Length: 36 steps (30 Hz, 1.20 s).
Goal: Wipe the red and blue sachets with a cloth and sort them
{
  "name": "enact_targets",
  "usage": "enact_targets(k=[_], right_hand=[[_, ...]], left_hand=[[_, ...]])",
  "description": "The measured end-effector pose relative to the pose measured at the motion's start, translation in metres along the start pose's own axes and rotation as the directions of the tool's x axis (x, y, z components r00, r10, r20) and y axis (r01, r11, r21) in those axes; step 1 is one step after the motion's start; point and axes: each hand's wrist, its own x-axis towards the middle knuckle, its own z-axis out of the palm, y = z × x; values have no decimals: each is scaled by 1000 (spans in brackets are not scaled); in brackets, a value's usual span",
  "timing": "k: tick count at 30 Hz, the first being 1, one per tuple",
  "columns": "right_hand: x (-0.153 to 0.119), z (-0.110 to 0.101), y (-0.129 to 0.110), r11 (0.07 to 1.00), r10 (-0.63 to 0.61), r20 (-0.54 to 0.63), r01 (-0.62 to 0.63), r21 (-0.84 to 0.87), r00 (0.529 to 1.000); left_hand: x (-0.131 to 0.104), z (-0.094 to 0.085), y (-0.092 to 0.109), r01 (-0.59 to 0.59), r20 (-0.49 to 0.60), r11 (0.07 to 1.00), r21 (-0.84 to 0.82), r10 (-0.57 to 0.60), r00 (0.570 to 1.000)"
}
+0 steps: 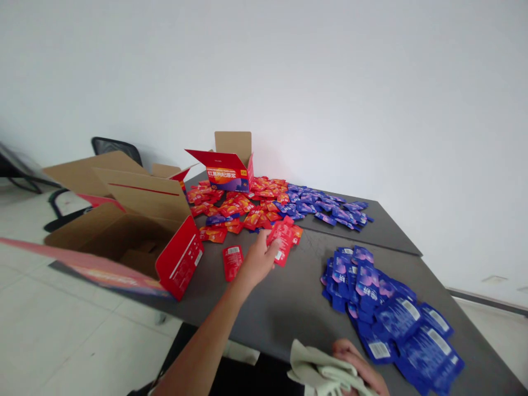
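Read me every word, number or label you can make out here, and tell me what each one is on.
"红黑枸杞原浆": front of the farther red box.
"40": lower left of that same front.
Too small or blurred to read: the rest of that front, the nearer box, the red pouch in the left hand, the piled red pouches and the blue pouches.

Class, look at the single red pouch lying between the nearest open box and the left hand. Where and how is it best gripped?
Probably by its two long side edges, pinched from above: the red pouch lies flat on the table, offering little to lift from underneath, and bare tabletop separates it from the open box.
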Motion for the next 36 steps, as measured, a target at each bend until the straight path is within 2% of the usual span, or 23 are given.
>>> enact_targets(k=[2, 4, 5, 7, 10, 13, 16, 19, 21, 22, 25, 26, 27, 28, 29, 32, 34, 36], right_hand=[[0, 1, -7, 1000, 6, 2, -6, -13, 1000], [0, 2, -12, 1000, 18, 13, -18, -14, 1000], [0, 3, -14, 1000, 29, 16, -29, -11, 999], [0, 3, -15, 998, 63, 14, -63, -8, 998], [-2, 5, -17, 993, 112, -3, -112, -26, 994], [-3, 6, -19, 987, 151, -33, -152, -42, 988], [-3, 7, -20, 981, 188, -69, -190, -29, 980], [-3, 9, -19, 964, 261, -110, -264, -12, 959], [-2, 12, -19, 932, 358, -164, -363, 4, 919], [-1, 15, -20, 906, 418, -212, -424, 22, 883], [11, 25, -27, 804, 573, -380, -587, 93, 726], [17, 28, -30, 785, 592, -419, -610, 107, 688], [26, 32, -34, 780, 593, -439, -617, 104, 675], [35, 35, -39, 788, 579, -439, -610, 85, 687], [46, 38, -43, 810, 545, -429, -584, 51, 720], [78, 52, -54, 914, 337, -354, -393, -100, 873], [93, 66, -57, 961, 141, -220, -187, -203, 965], [101, 83, -55, 956, -19, -23, 11, -293, 1000]], left_hand=[[-34, 7, -15, 24, 75, 995, -96, -17, 997], [-63, 15, -35, 97, 202, 940, -328, -31, 979], [-75, 19, -45, 124, 236, 920, -372, -36, 971], [-91, 24, -60, 162, 227, 912, -378, -78, 971], [-102, 20, -69, 142, 188, 963, -229, -99, 977], [-105, 10, -66, 23, 193, 999, -29, -17, 981], [-114, 3, -60, -128, 196, 981, 146, 98, 976], [-134, 2, -56, -250, 160, 912, 325, 208, 965], [-149, 2, -57, -345, 160, 860, 376, 307, 938], [-156, 3, -60, -399, 178, 834, 382, 357, 917], [-168, 4, -70, -528, 252, 756, 386, 464, 849], [-170, 3, -73, -556, 270, 735, 388, 486, 831], [-170, 3, -77, -581, 286, 715, 388, 506, 814], [-170, 2, -79, -603, 298, 698, 386, 525, 798], [-169, 0, -81, -622, 306, 684, 381, 542, 783], [-166, -2, -87, -641, 295, 672, 372, 569, 768], [-166, -2, -92, -628, 271, 685, 369, 567, 778], [-167, 1, -97, -615, 252, 696, 371, 562, 788]])
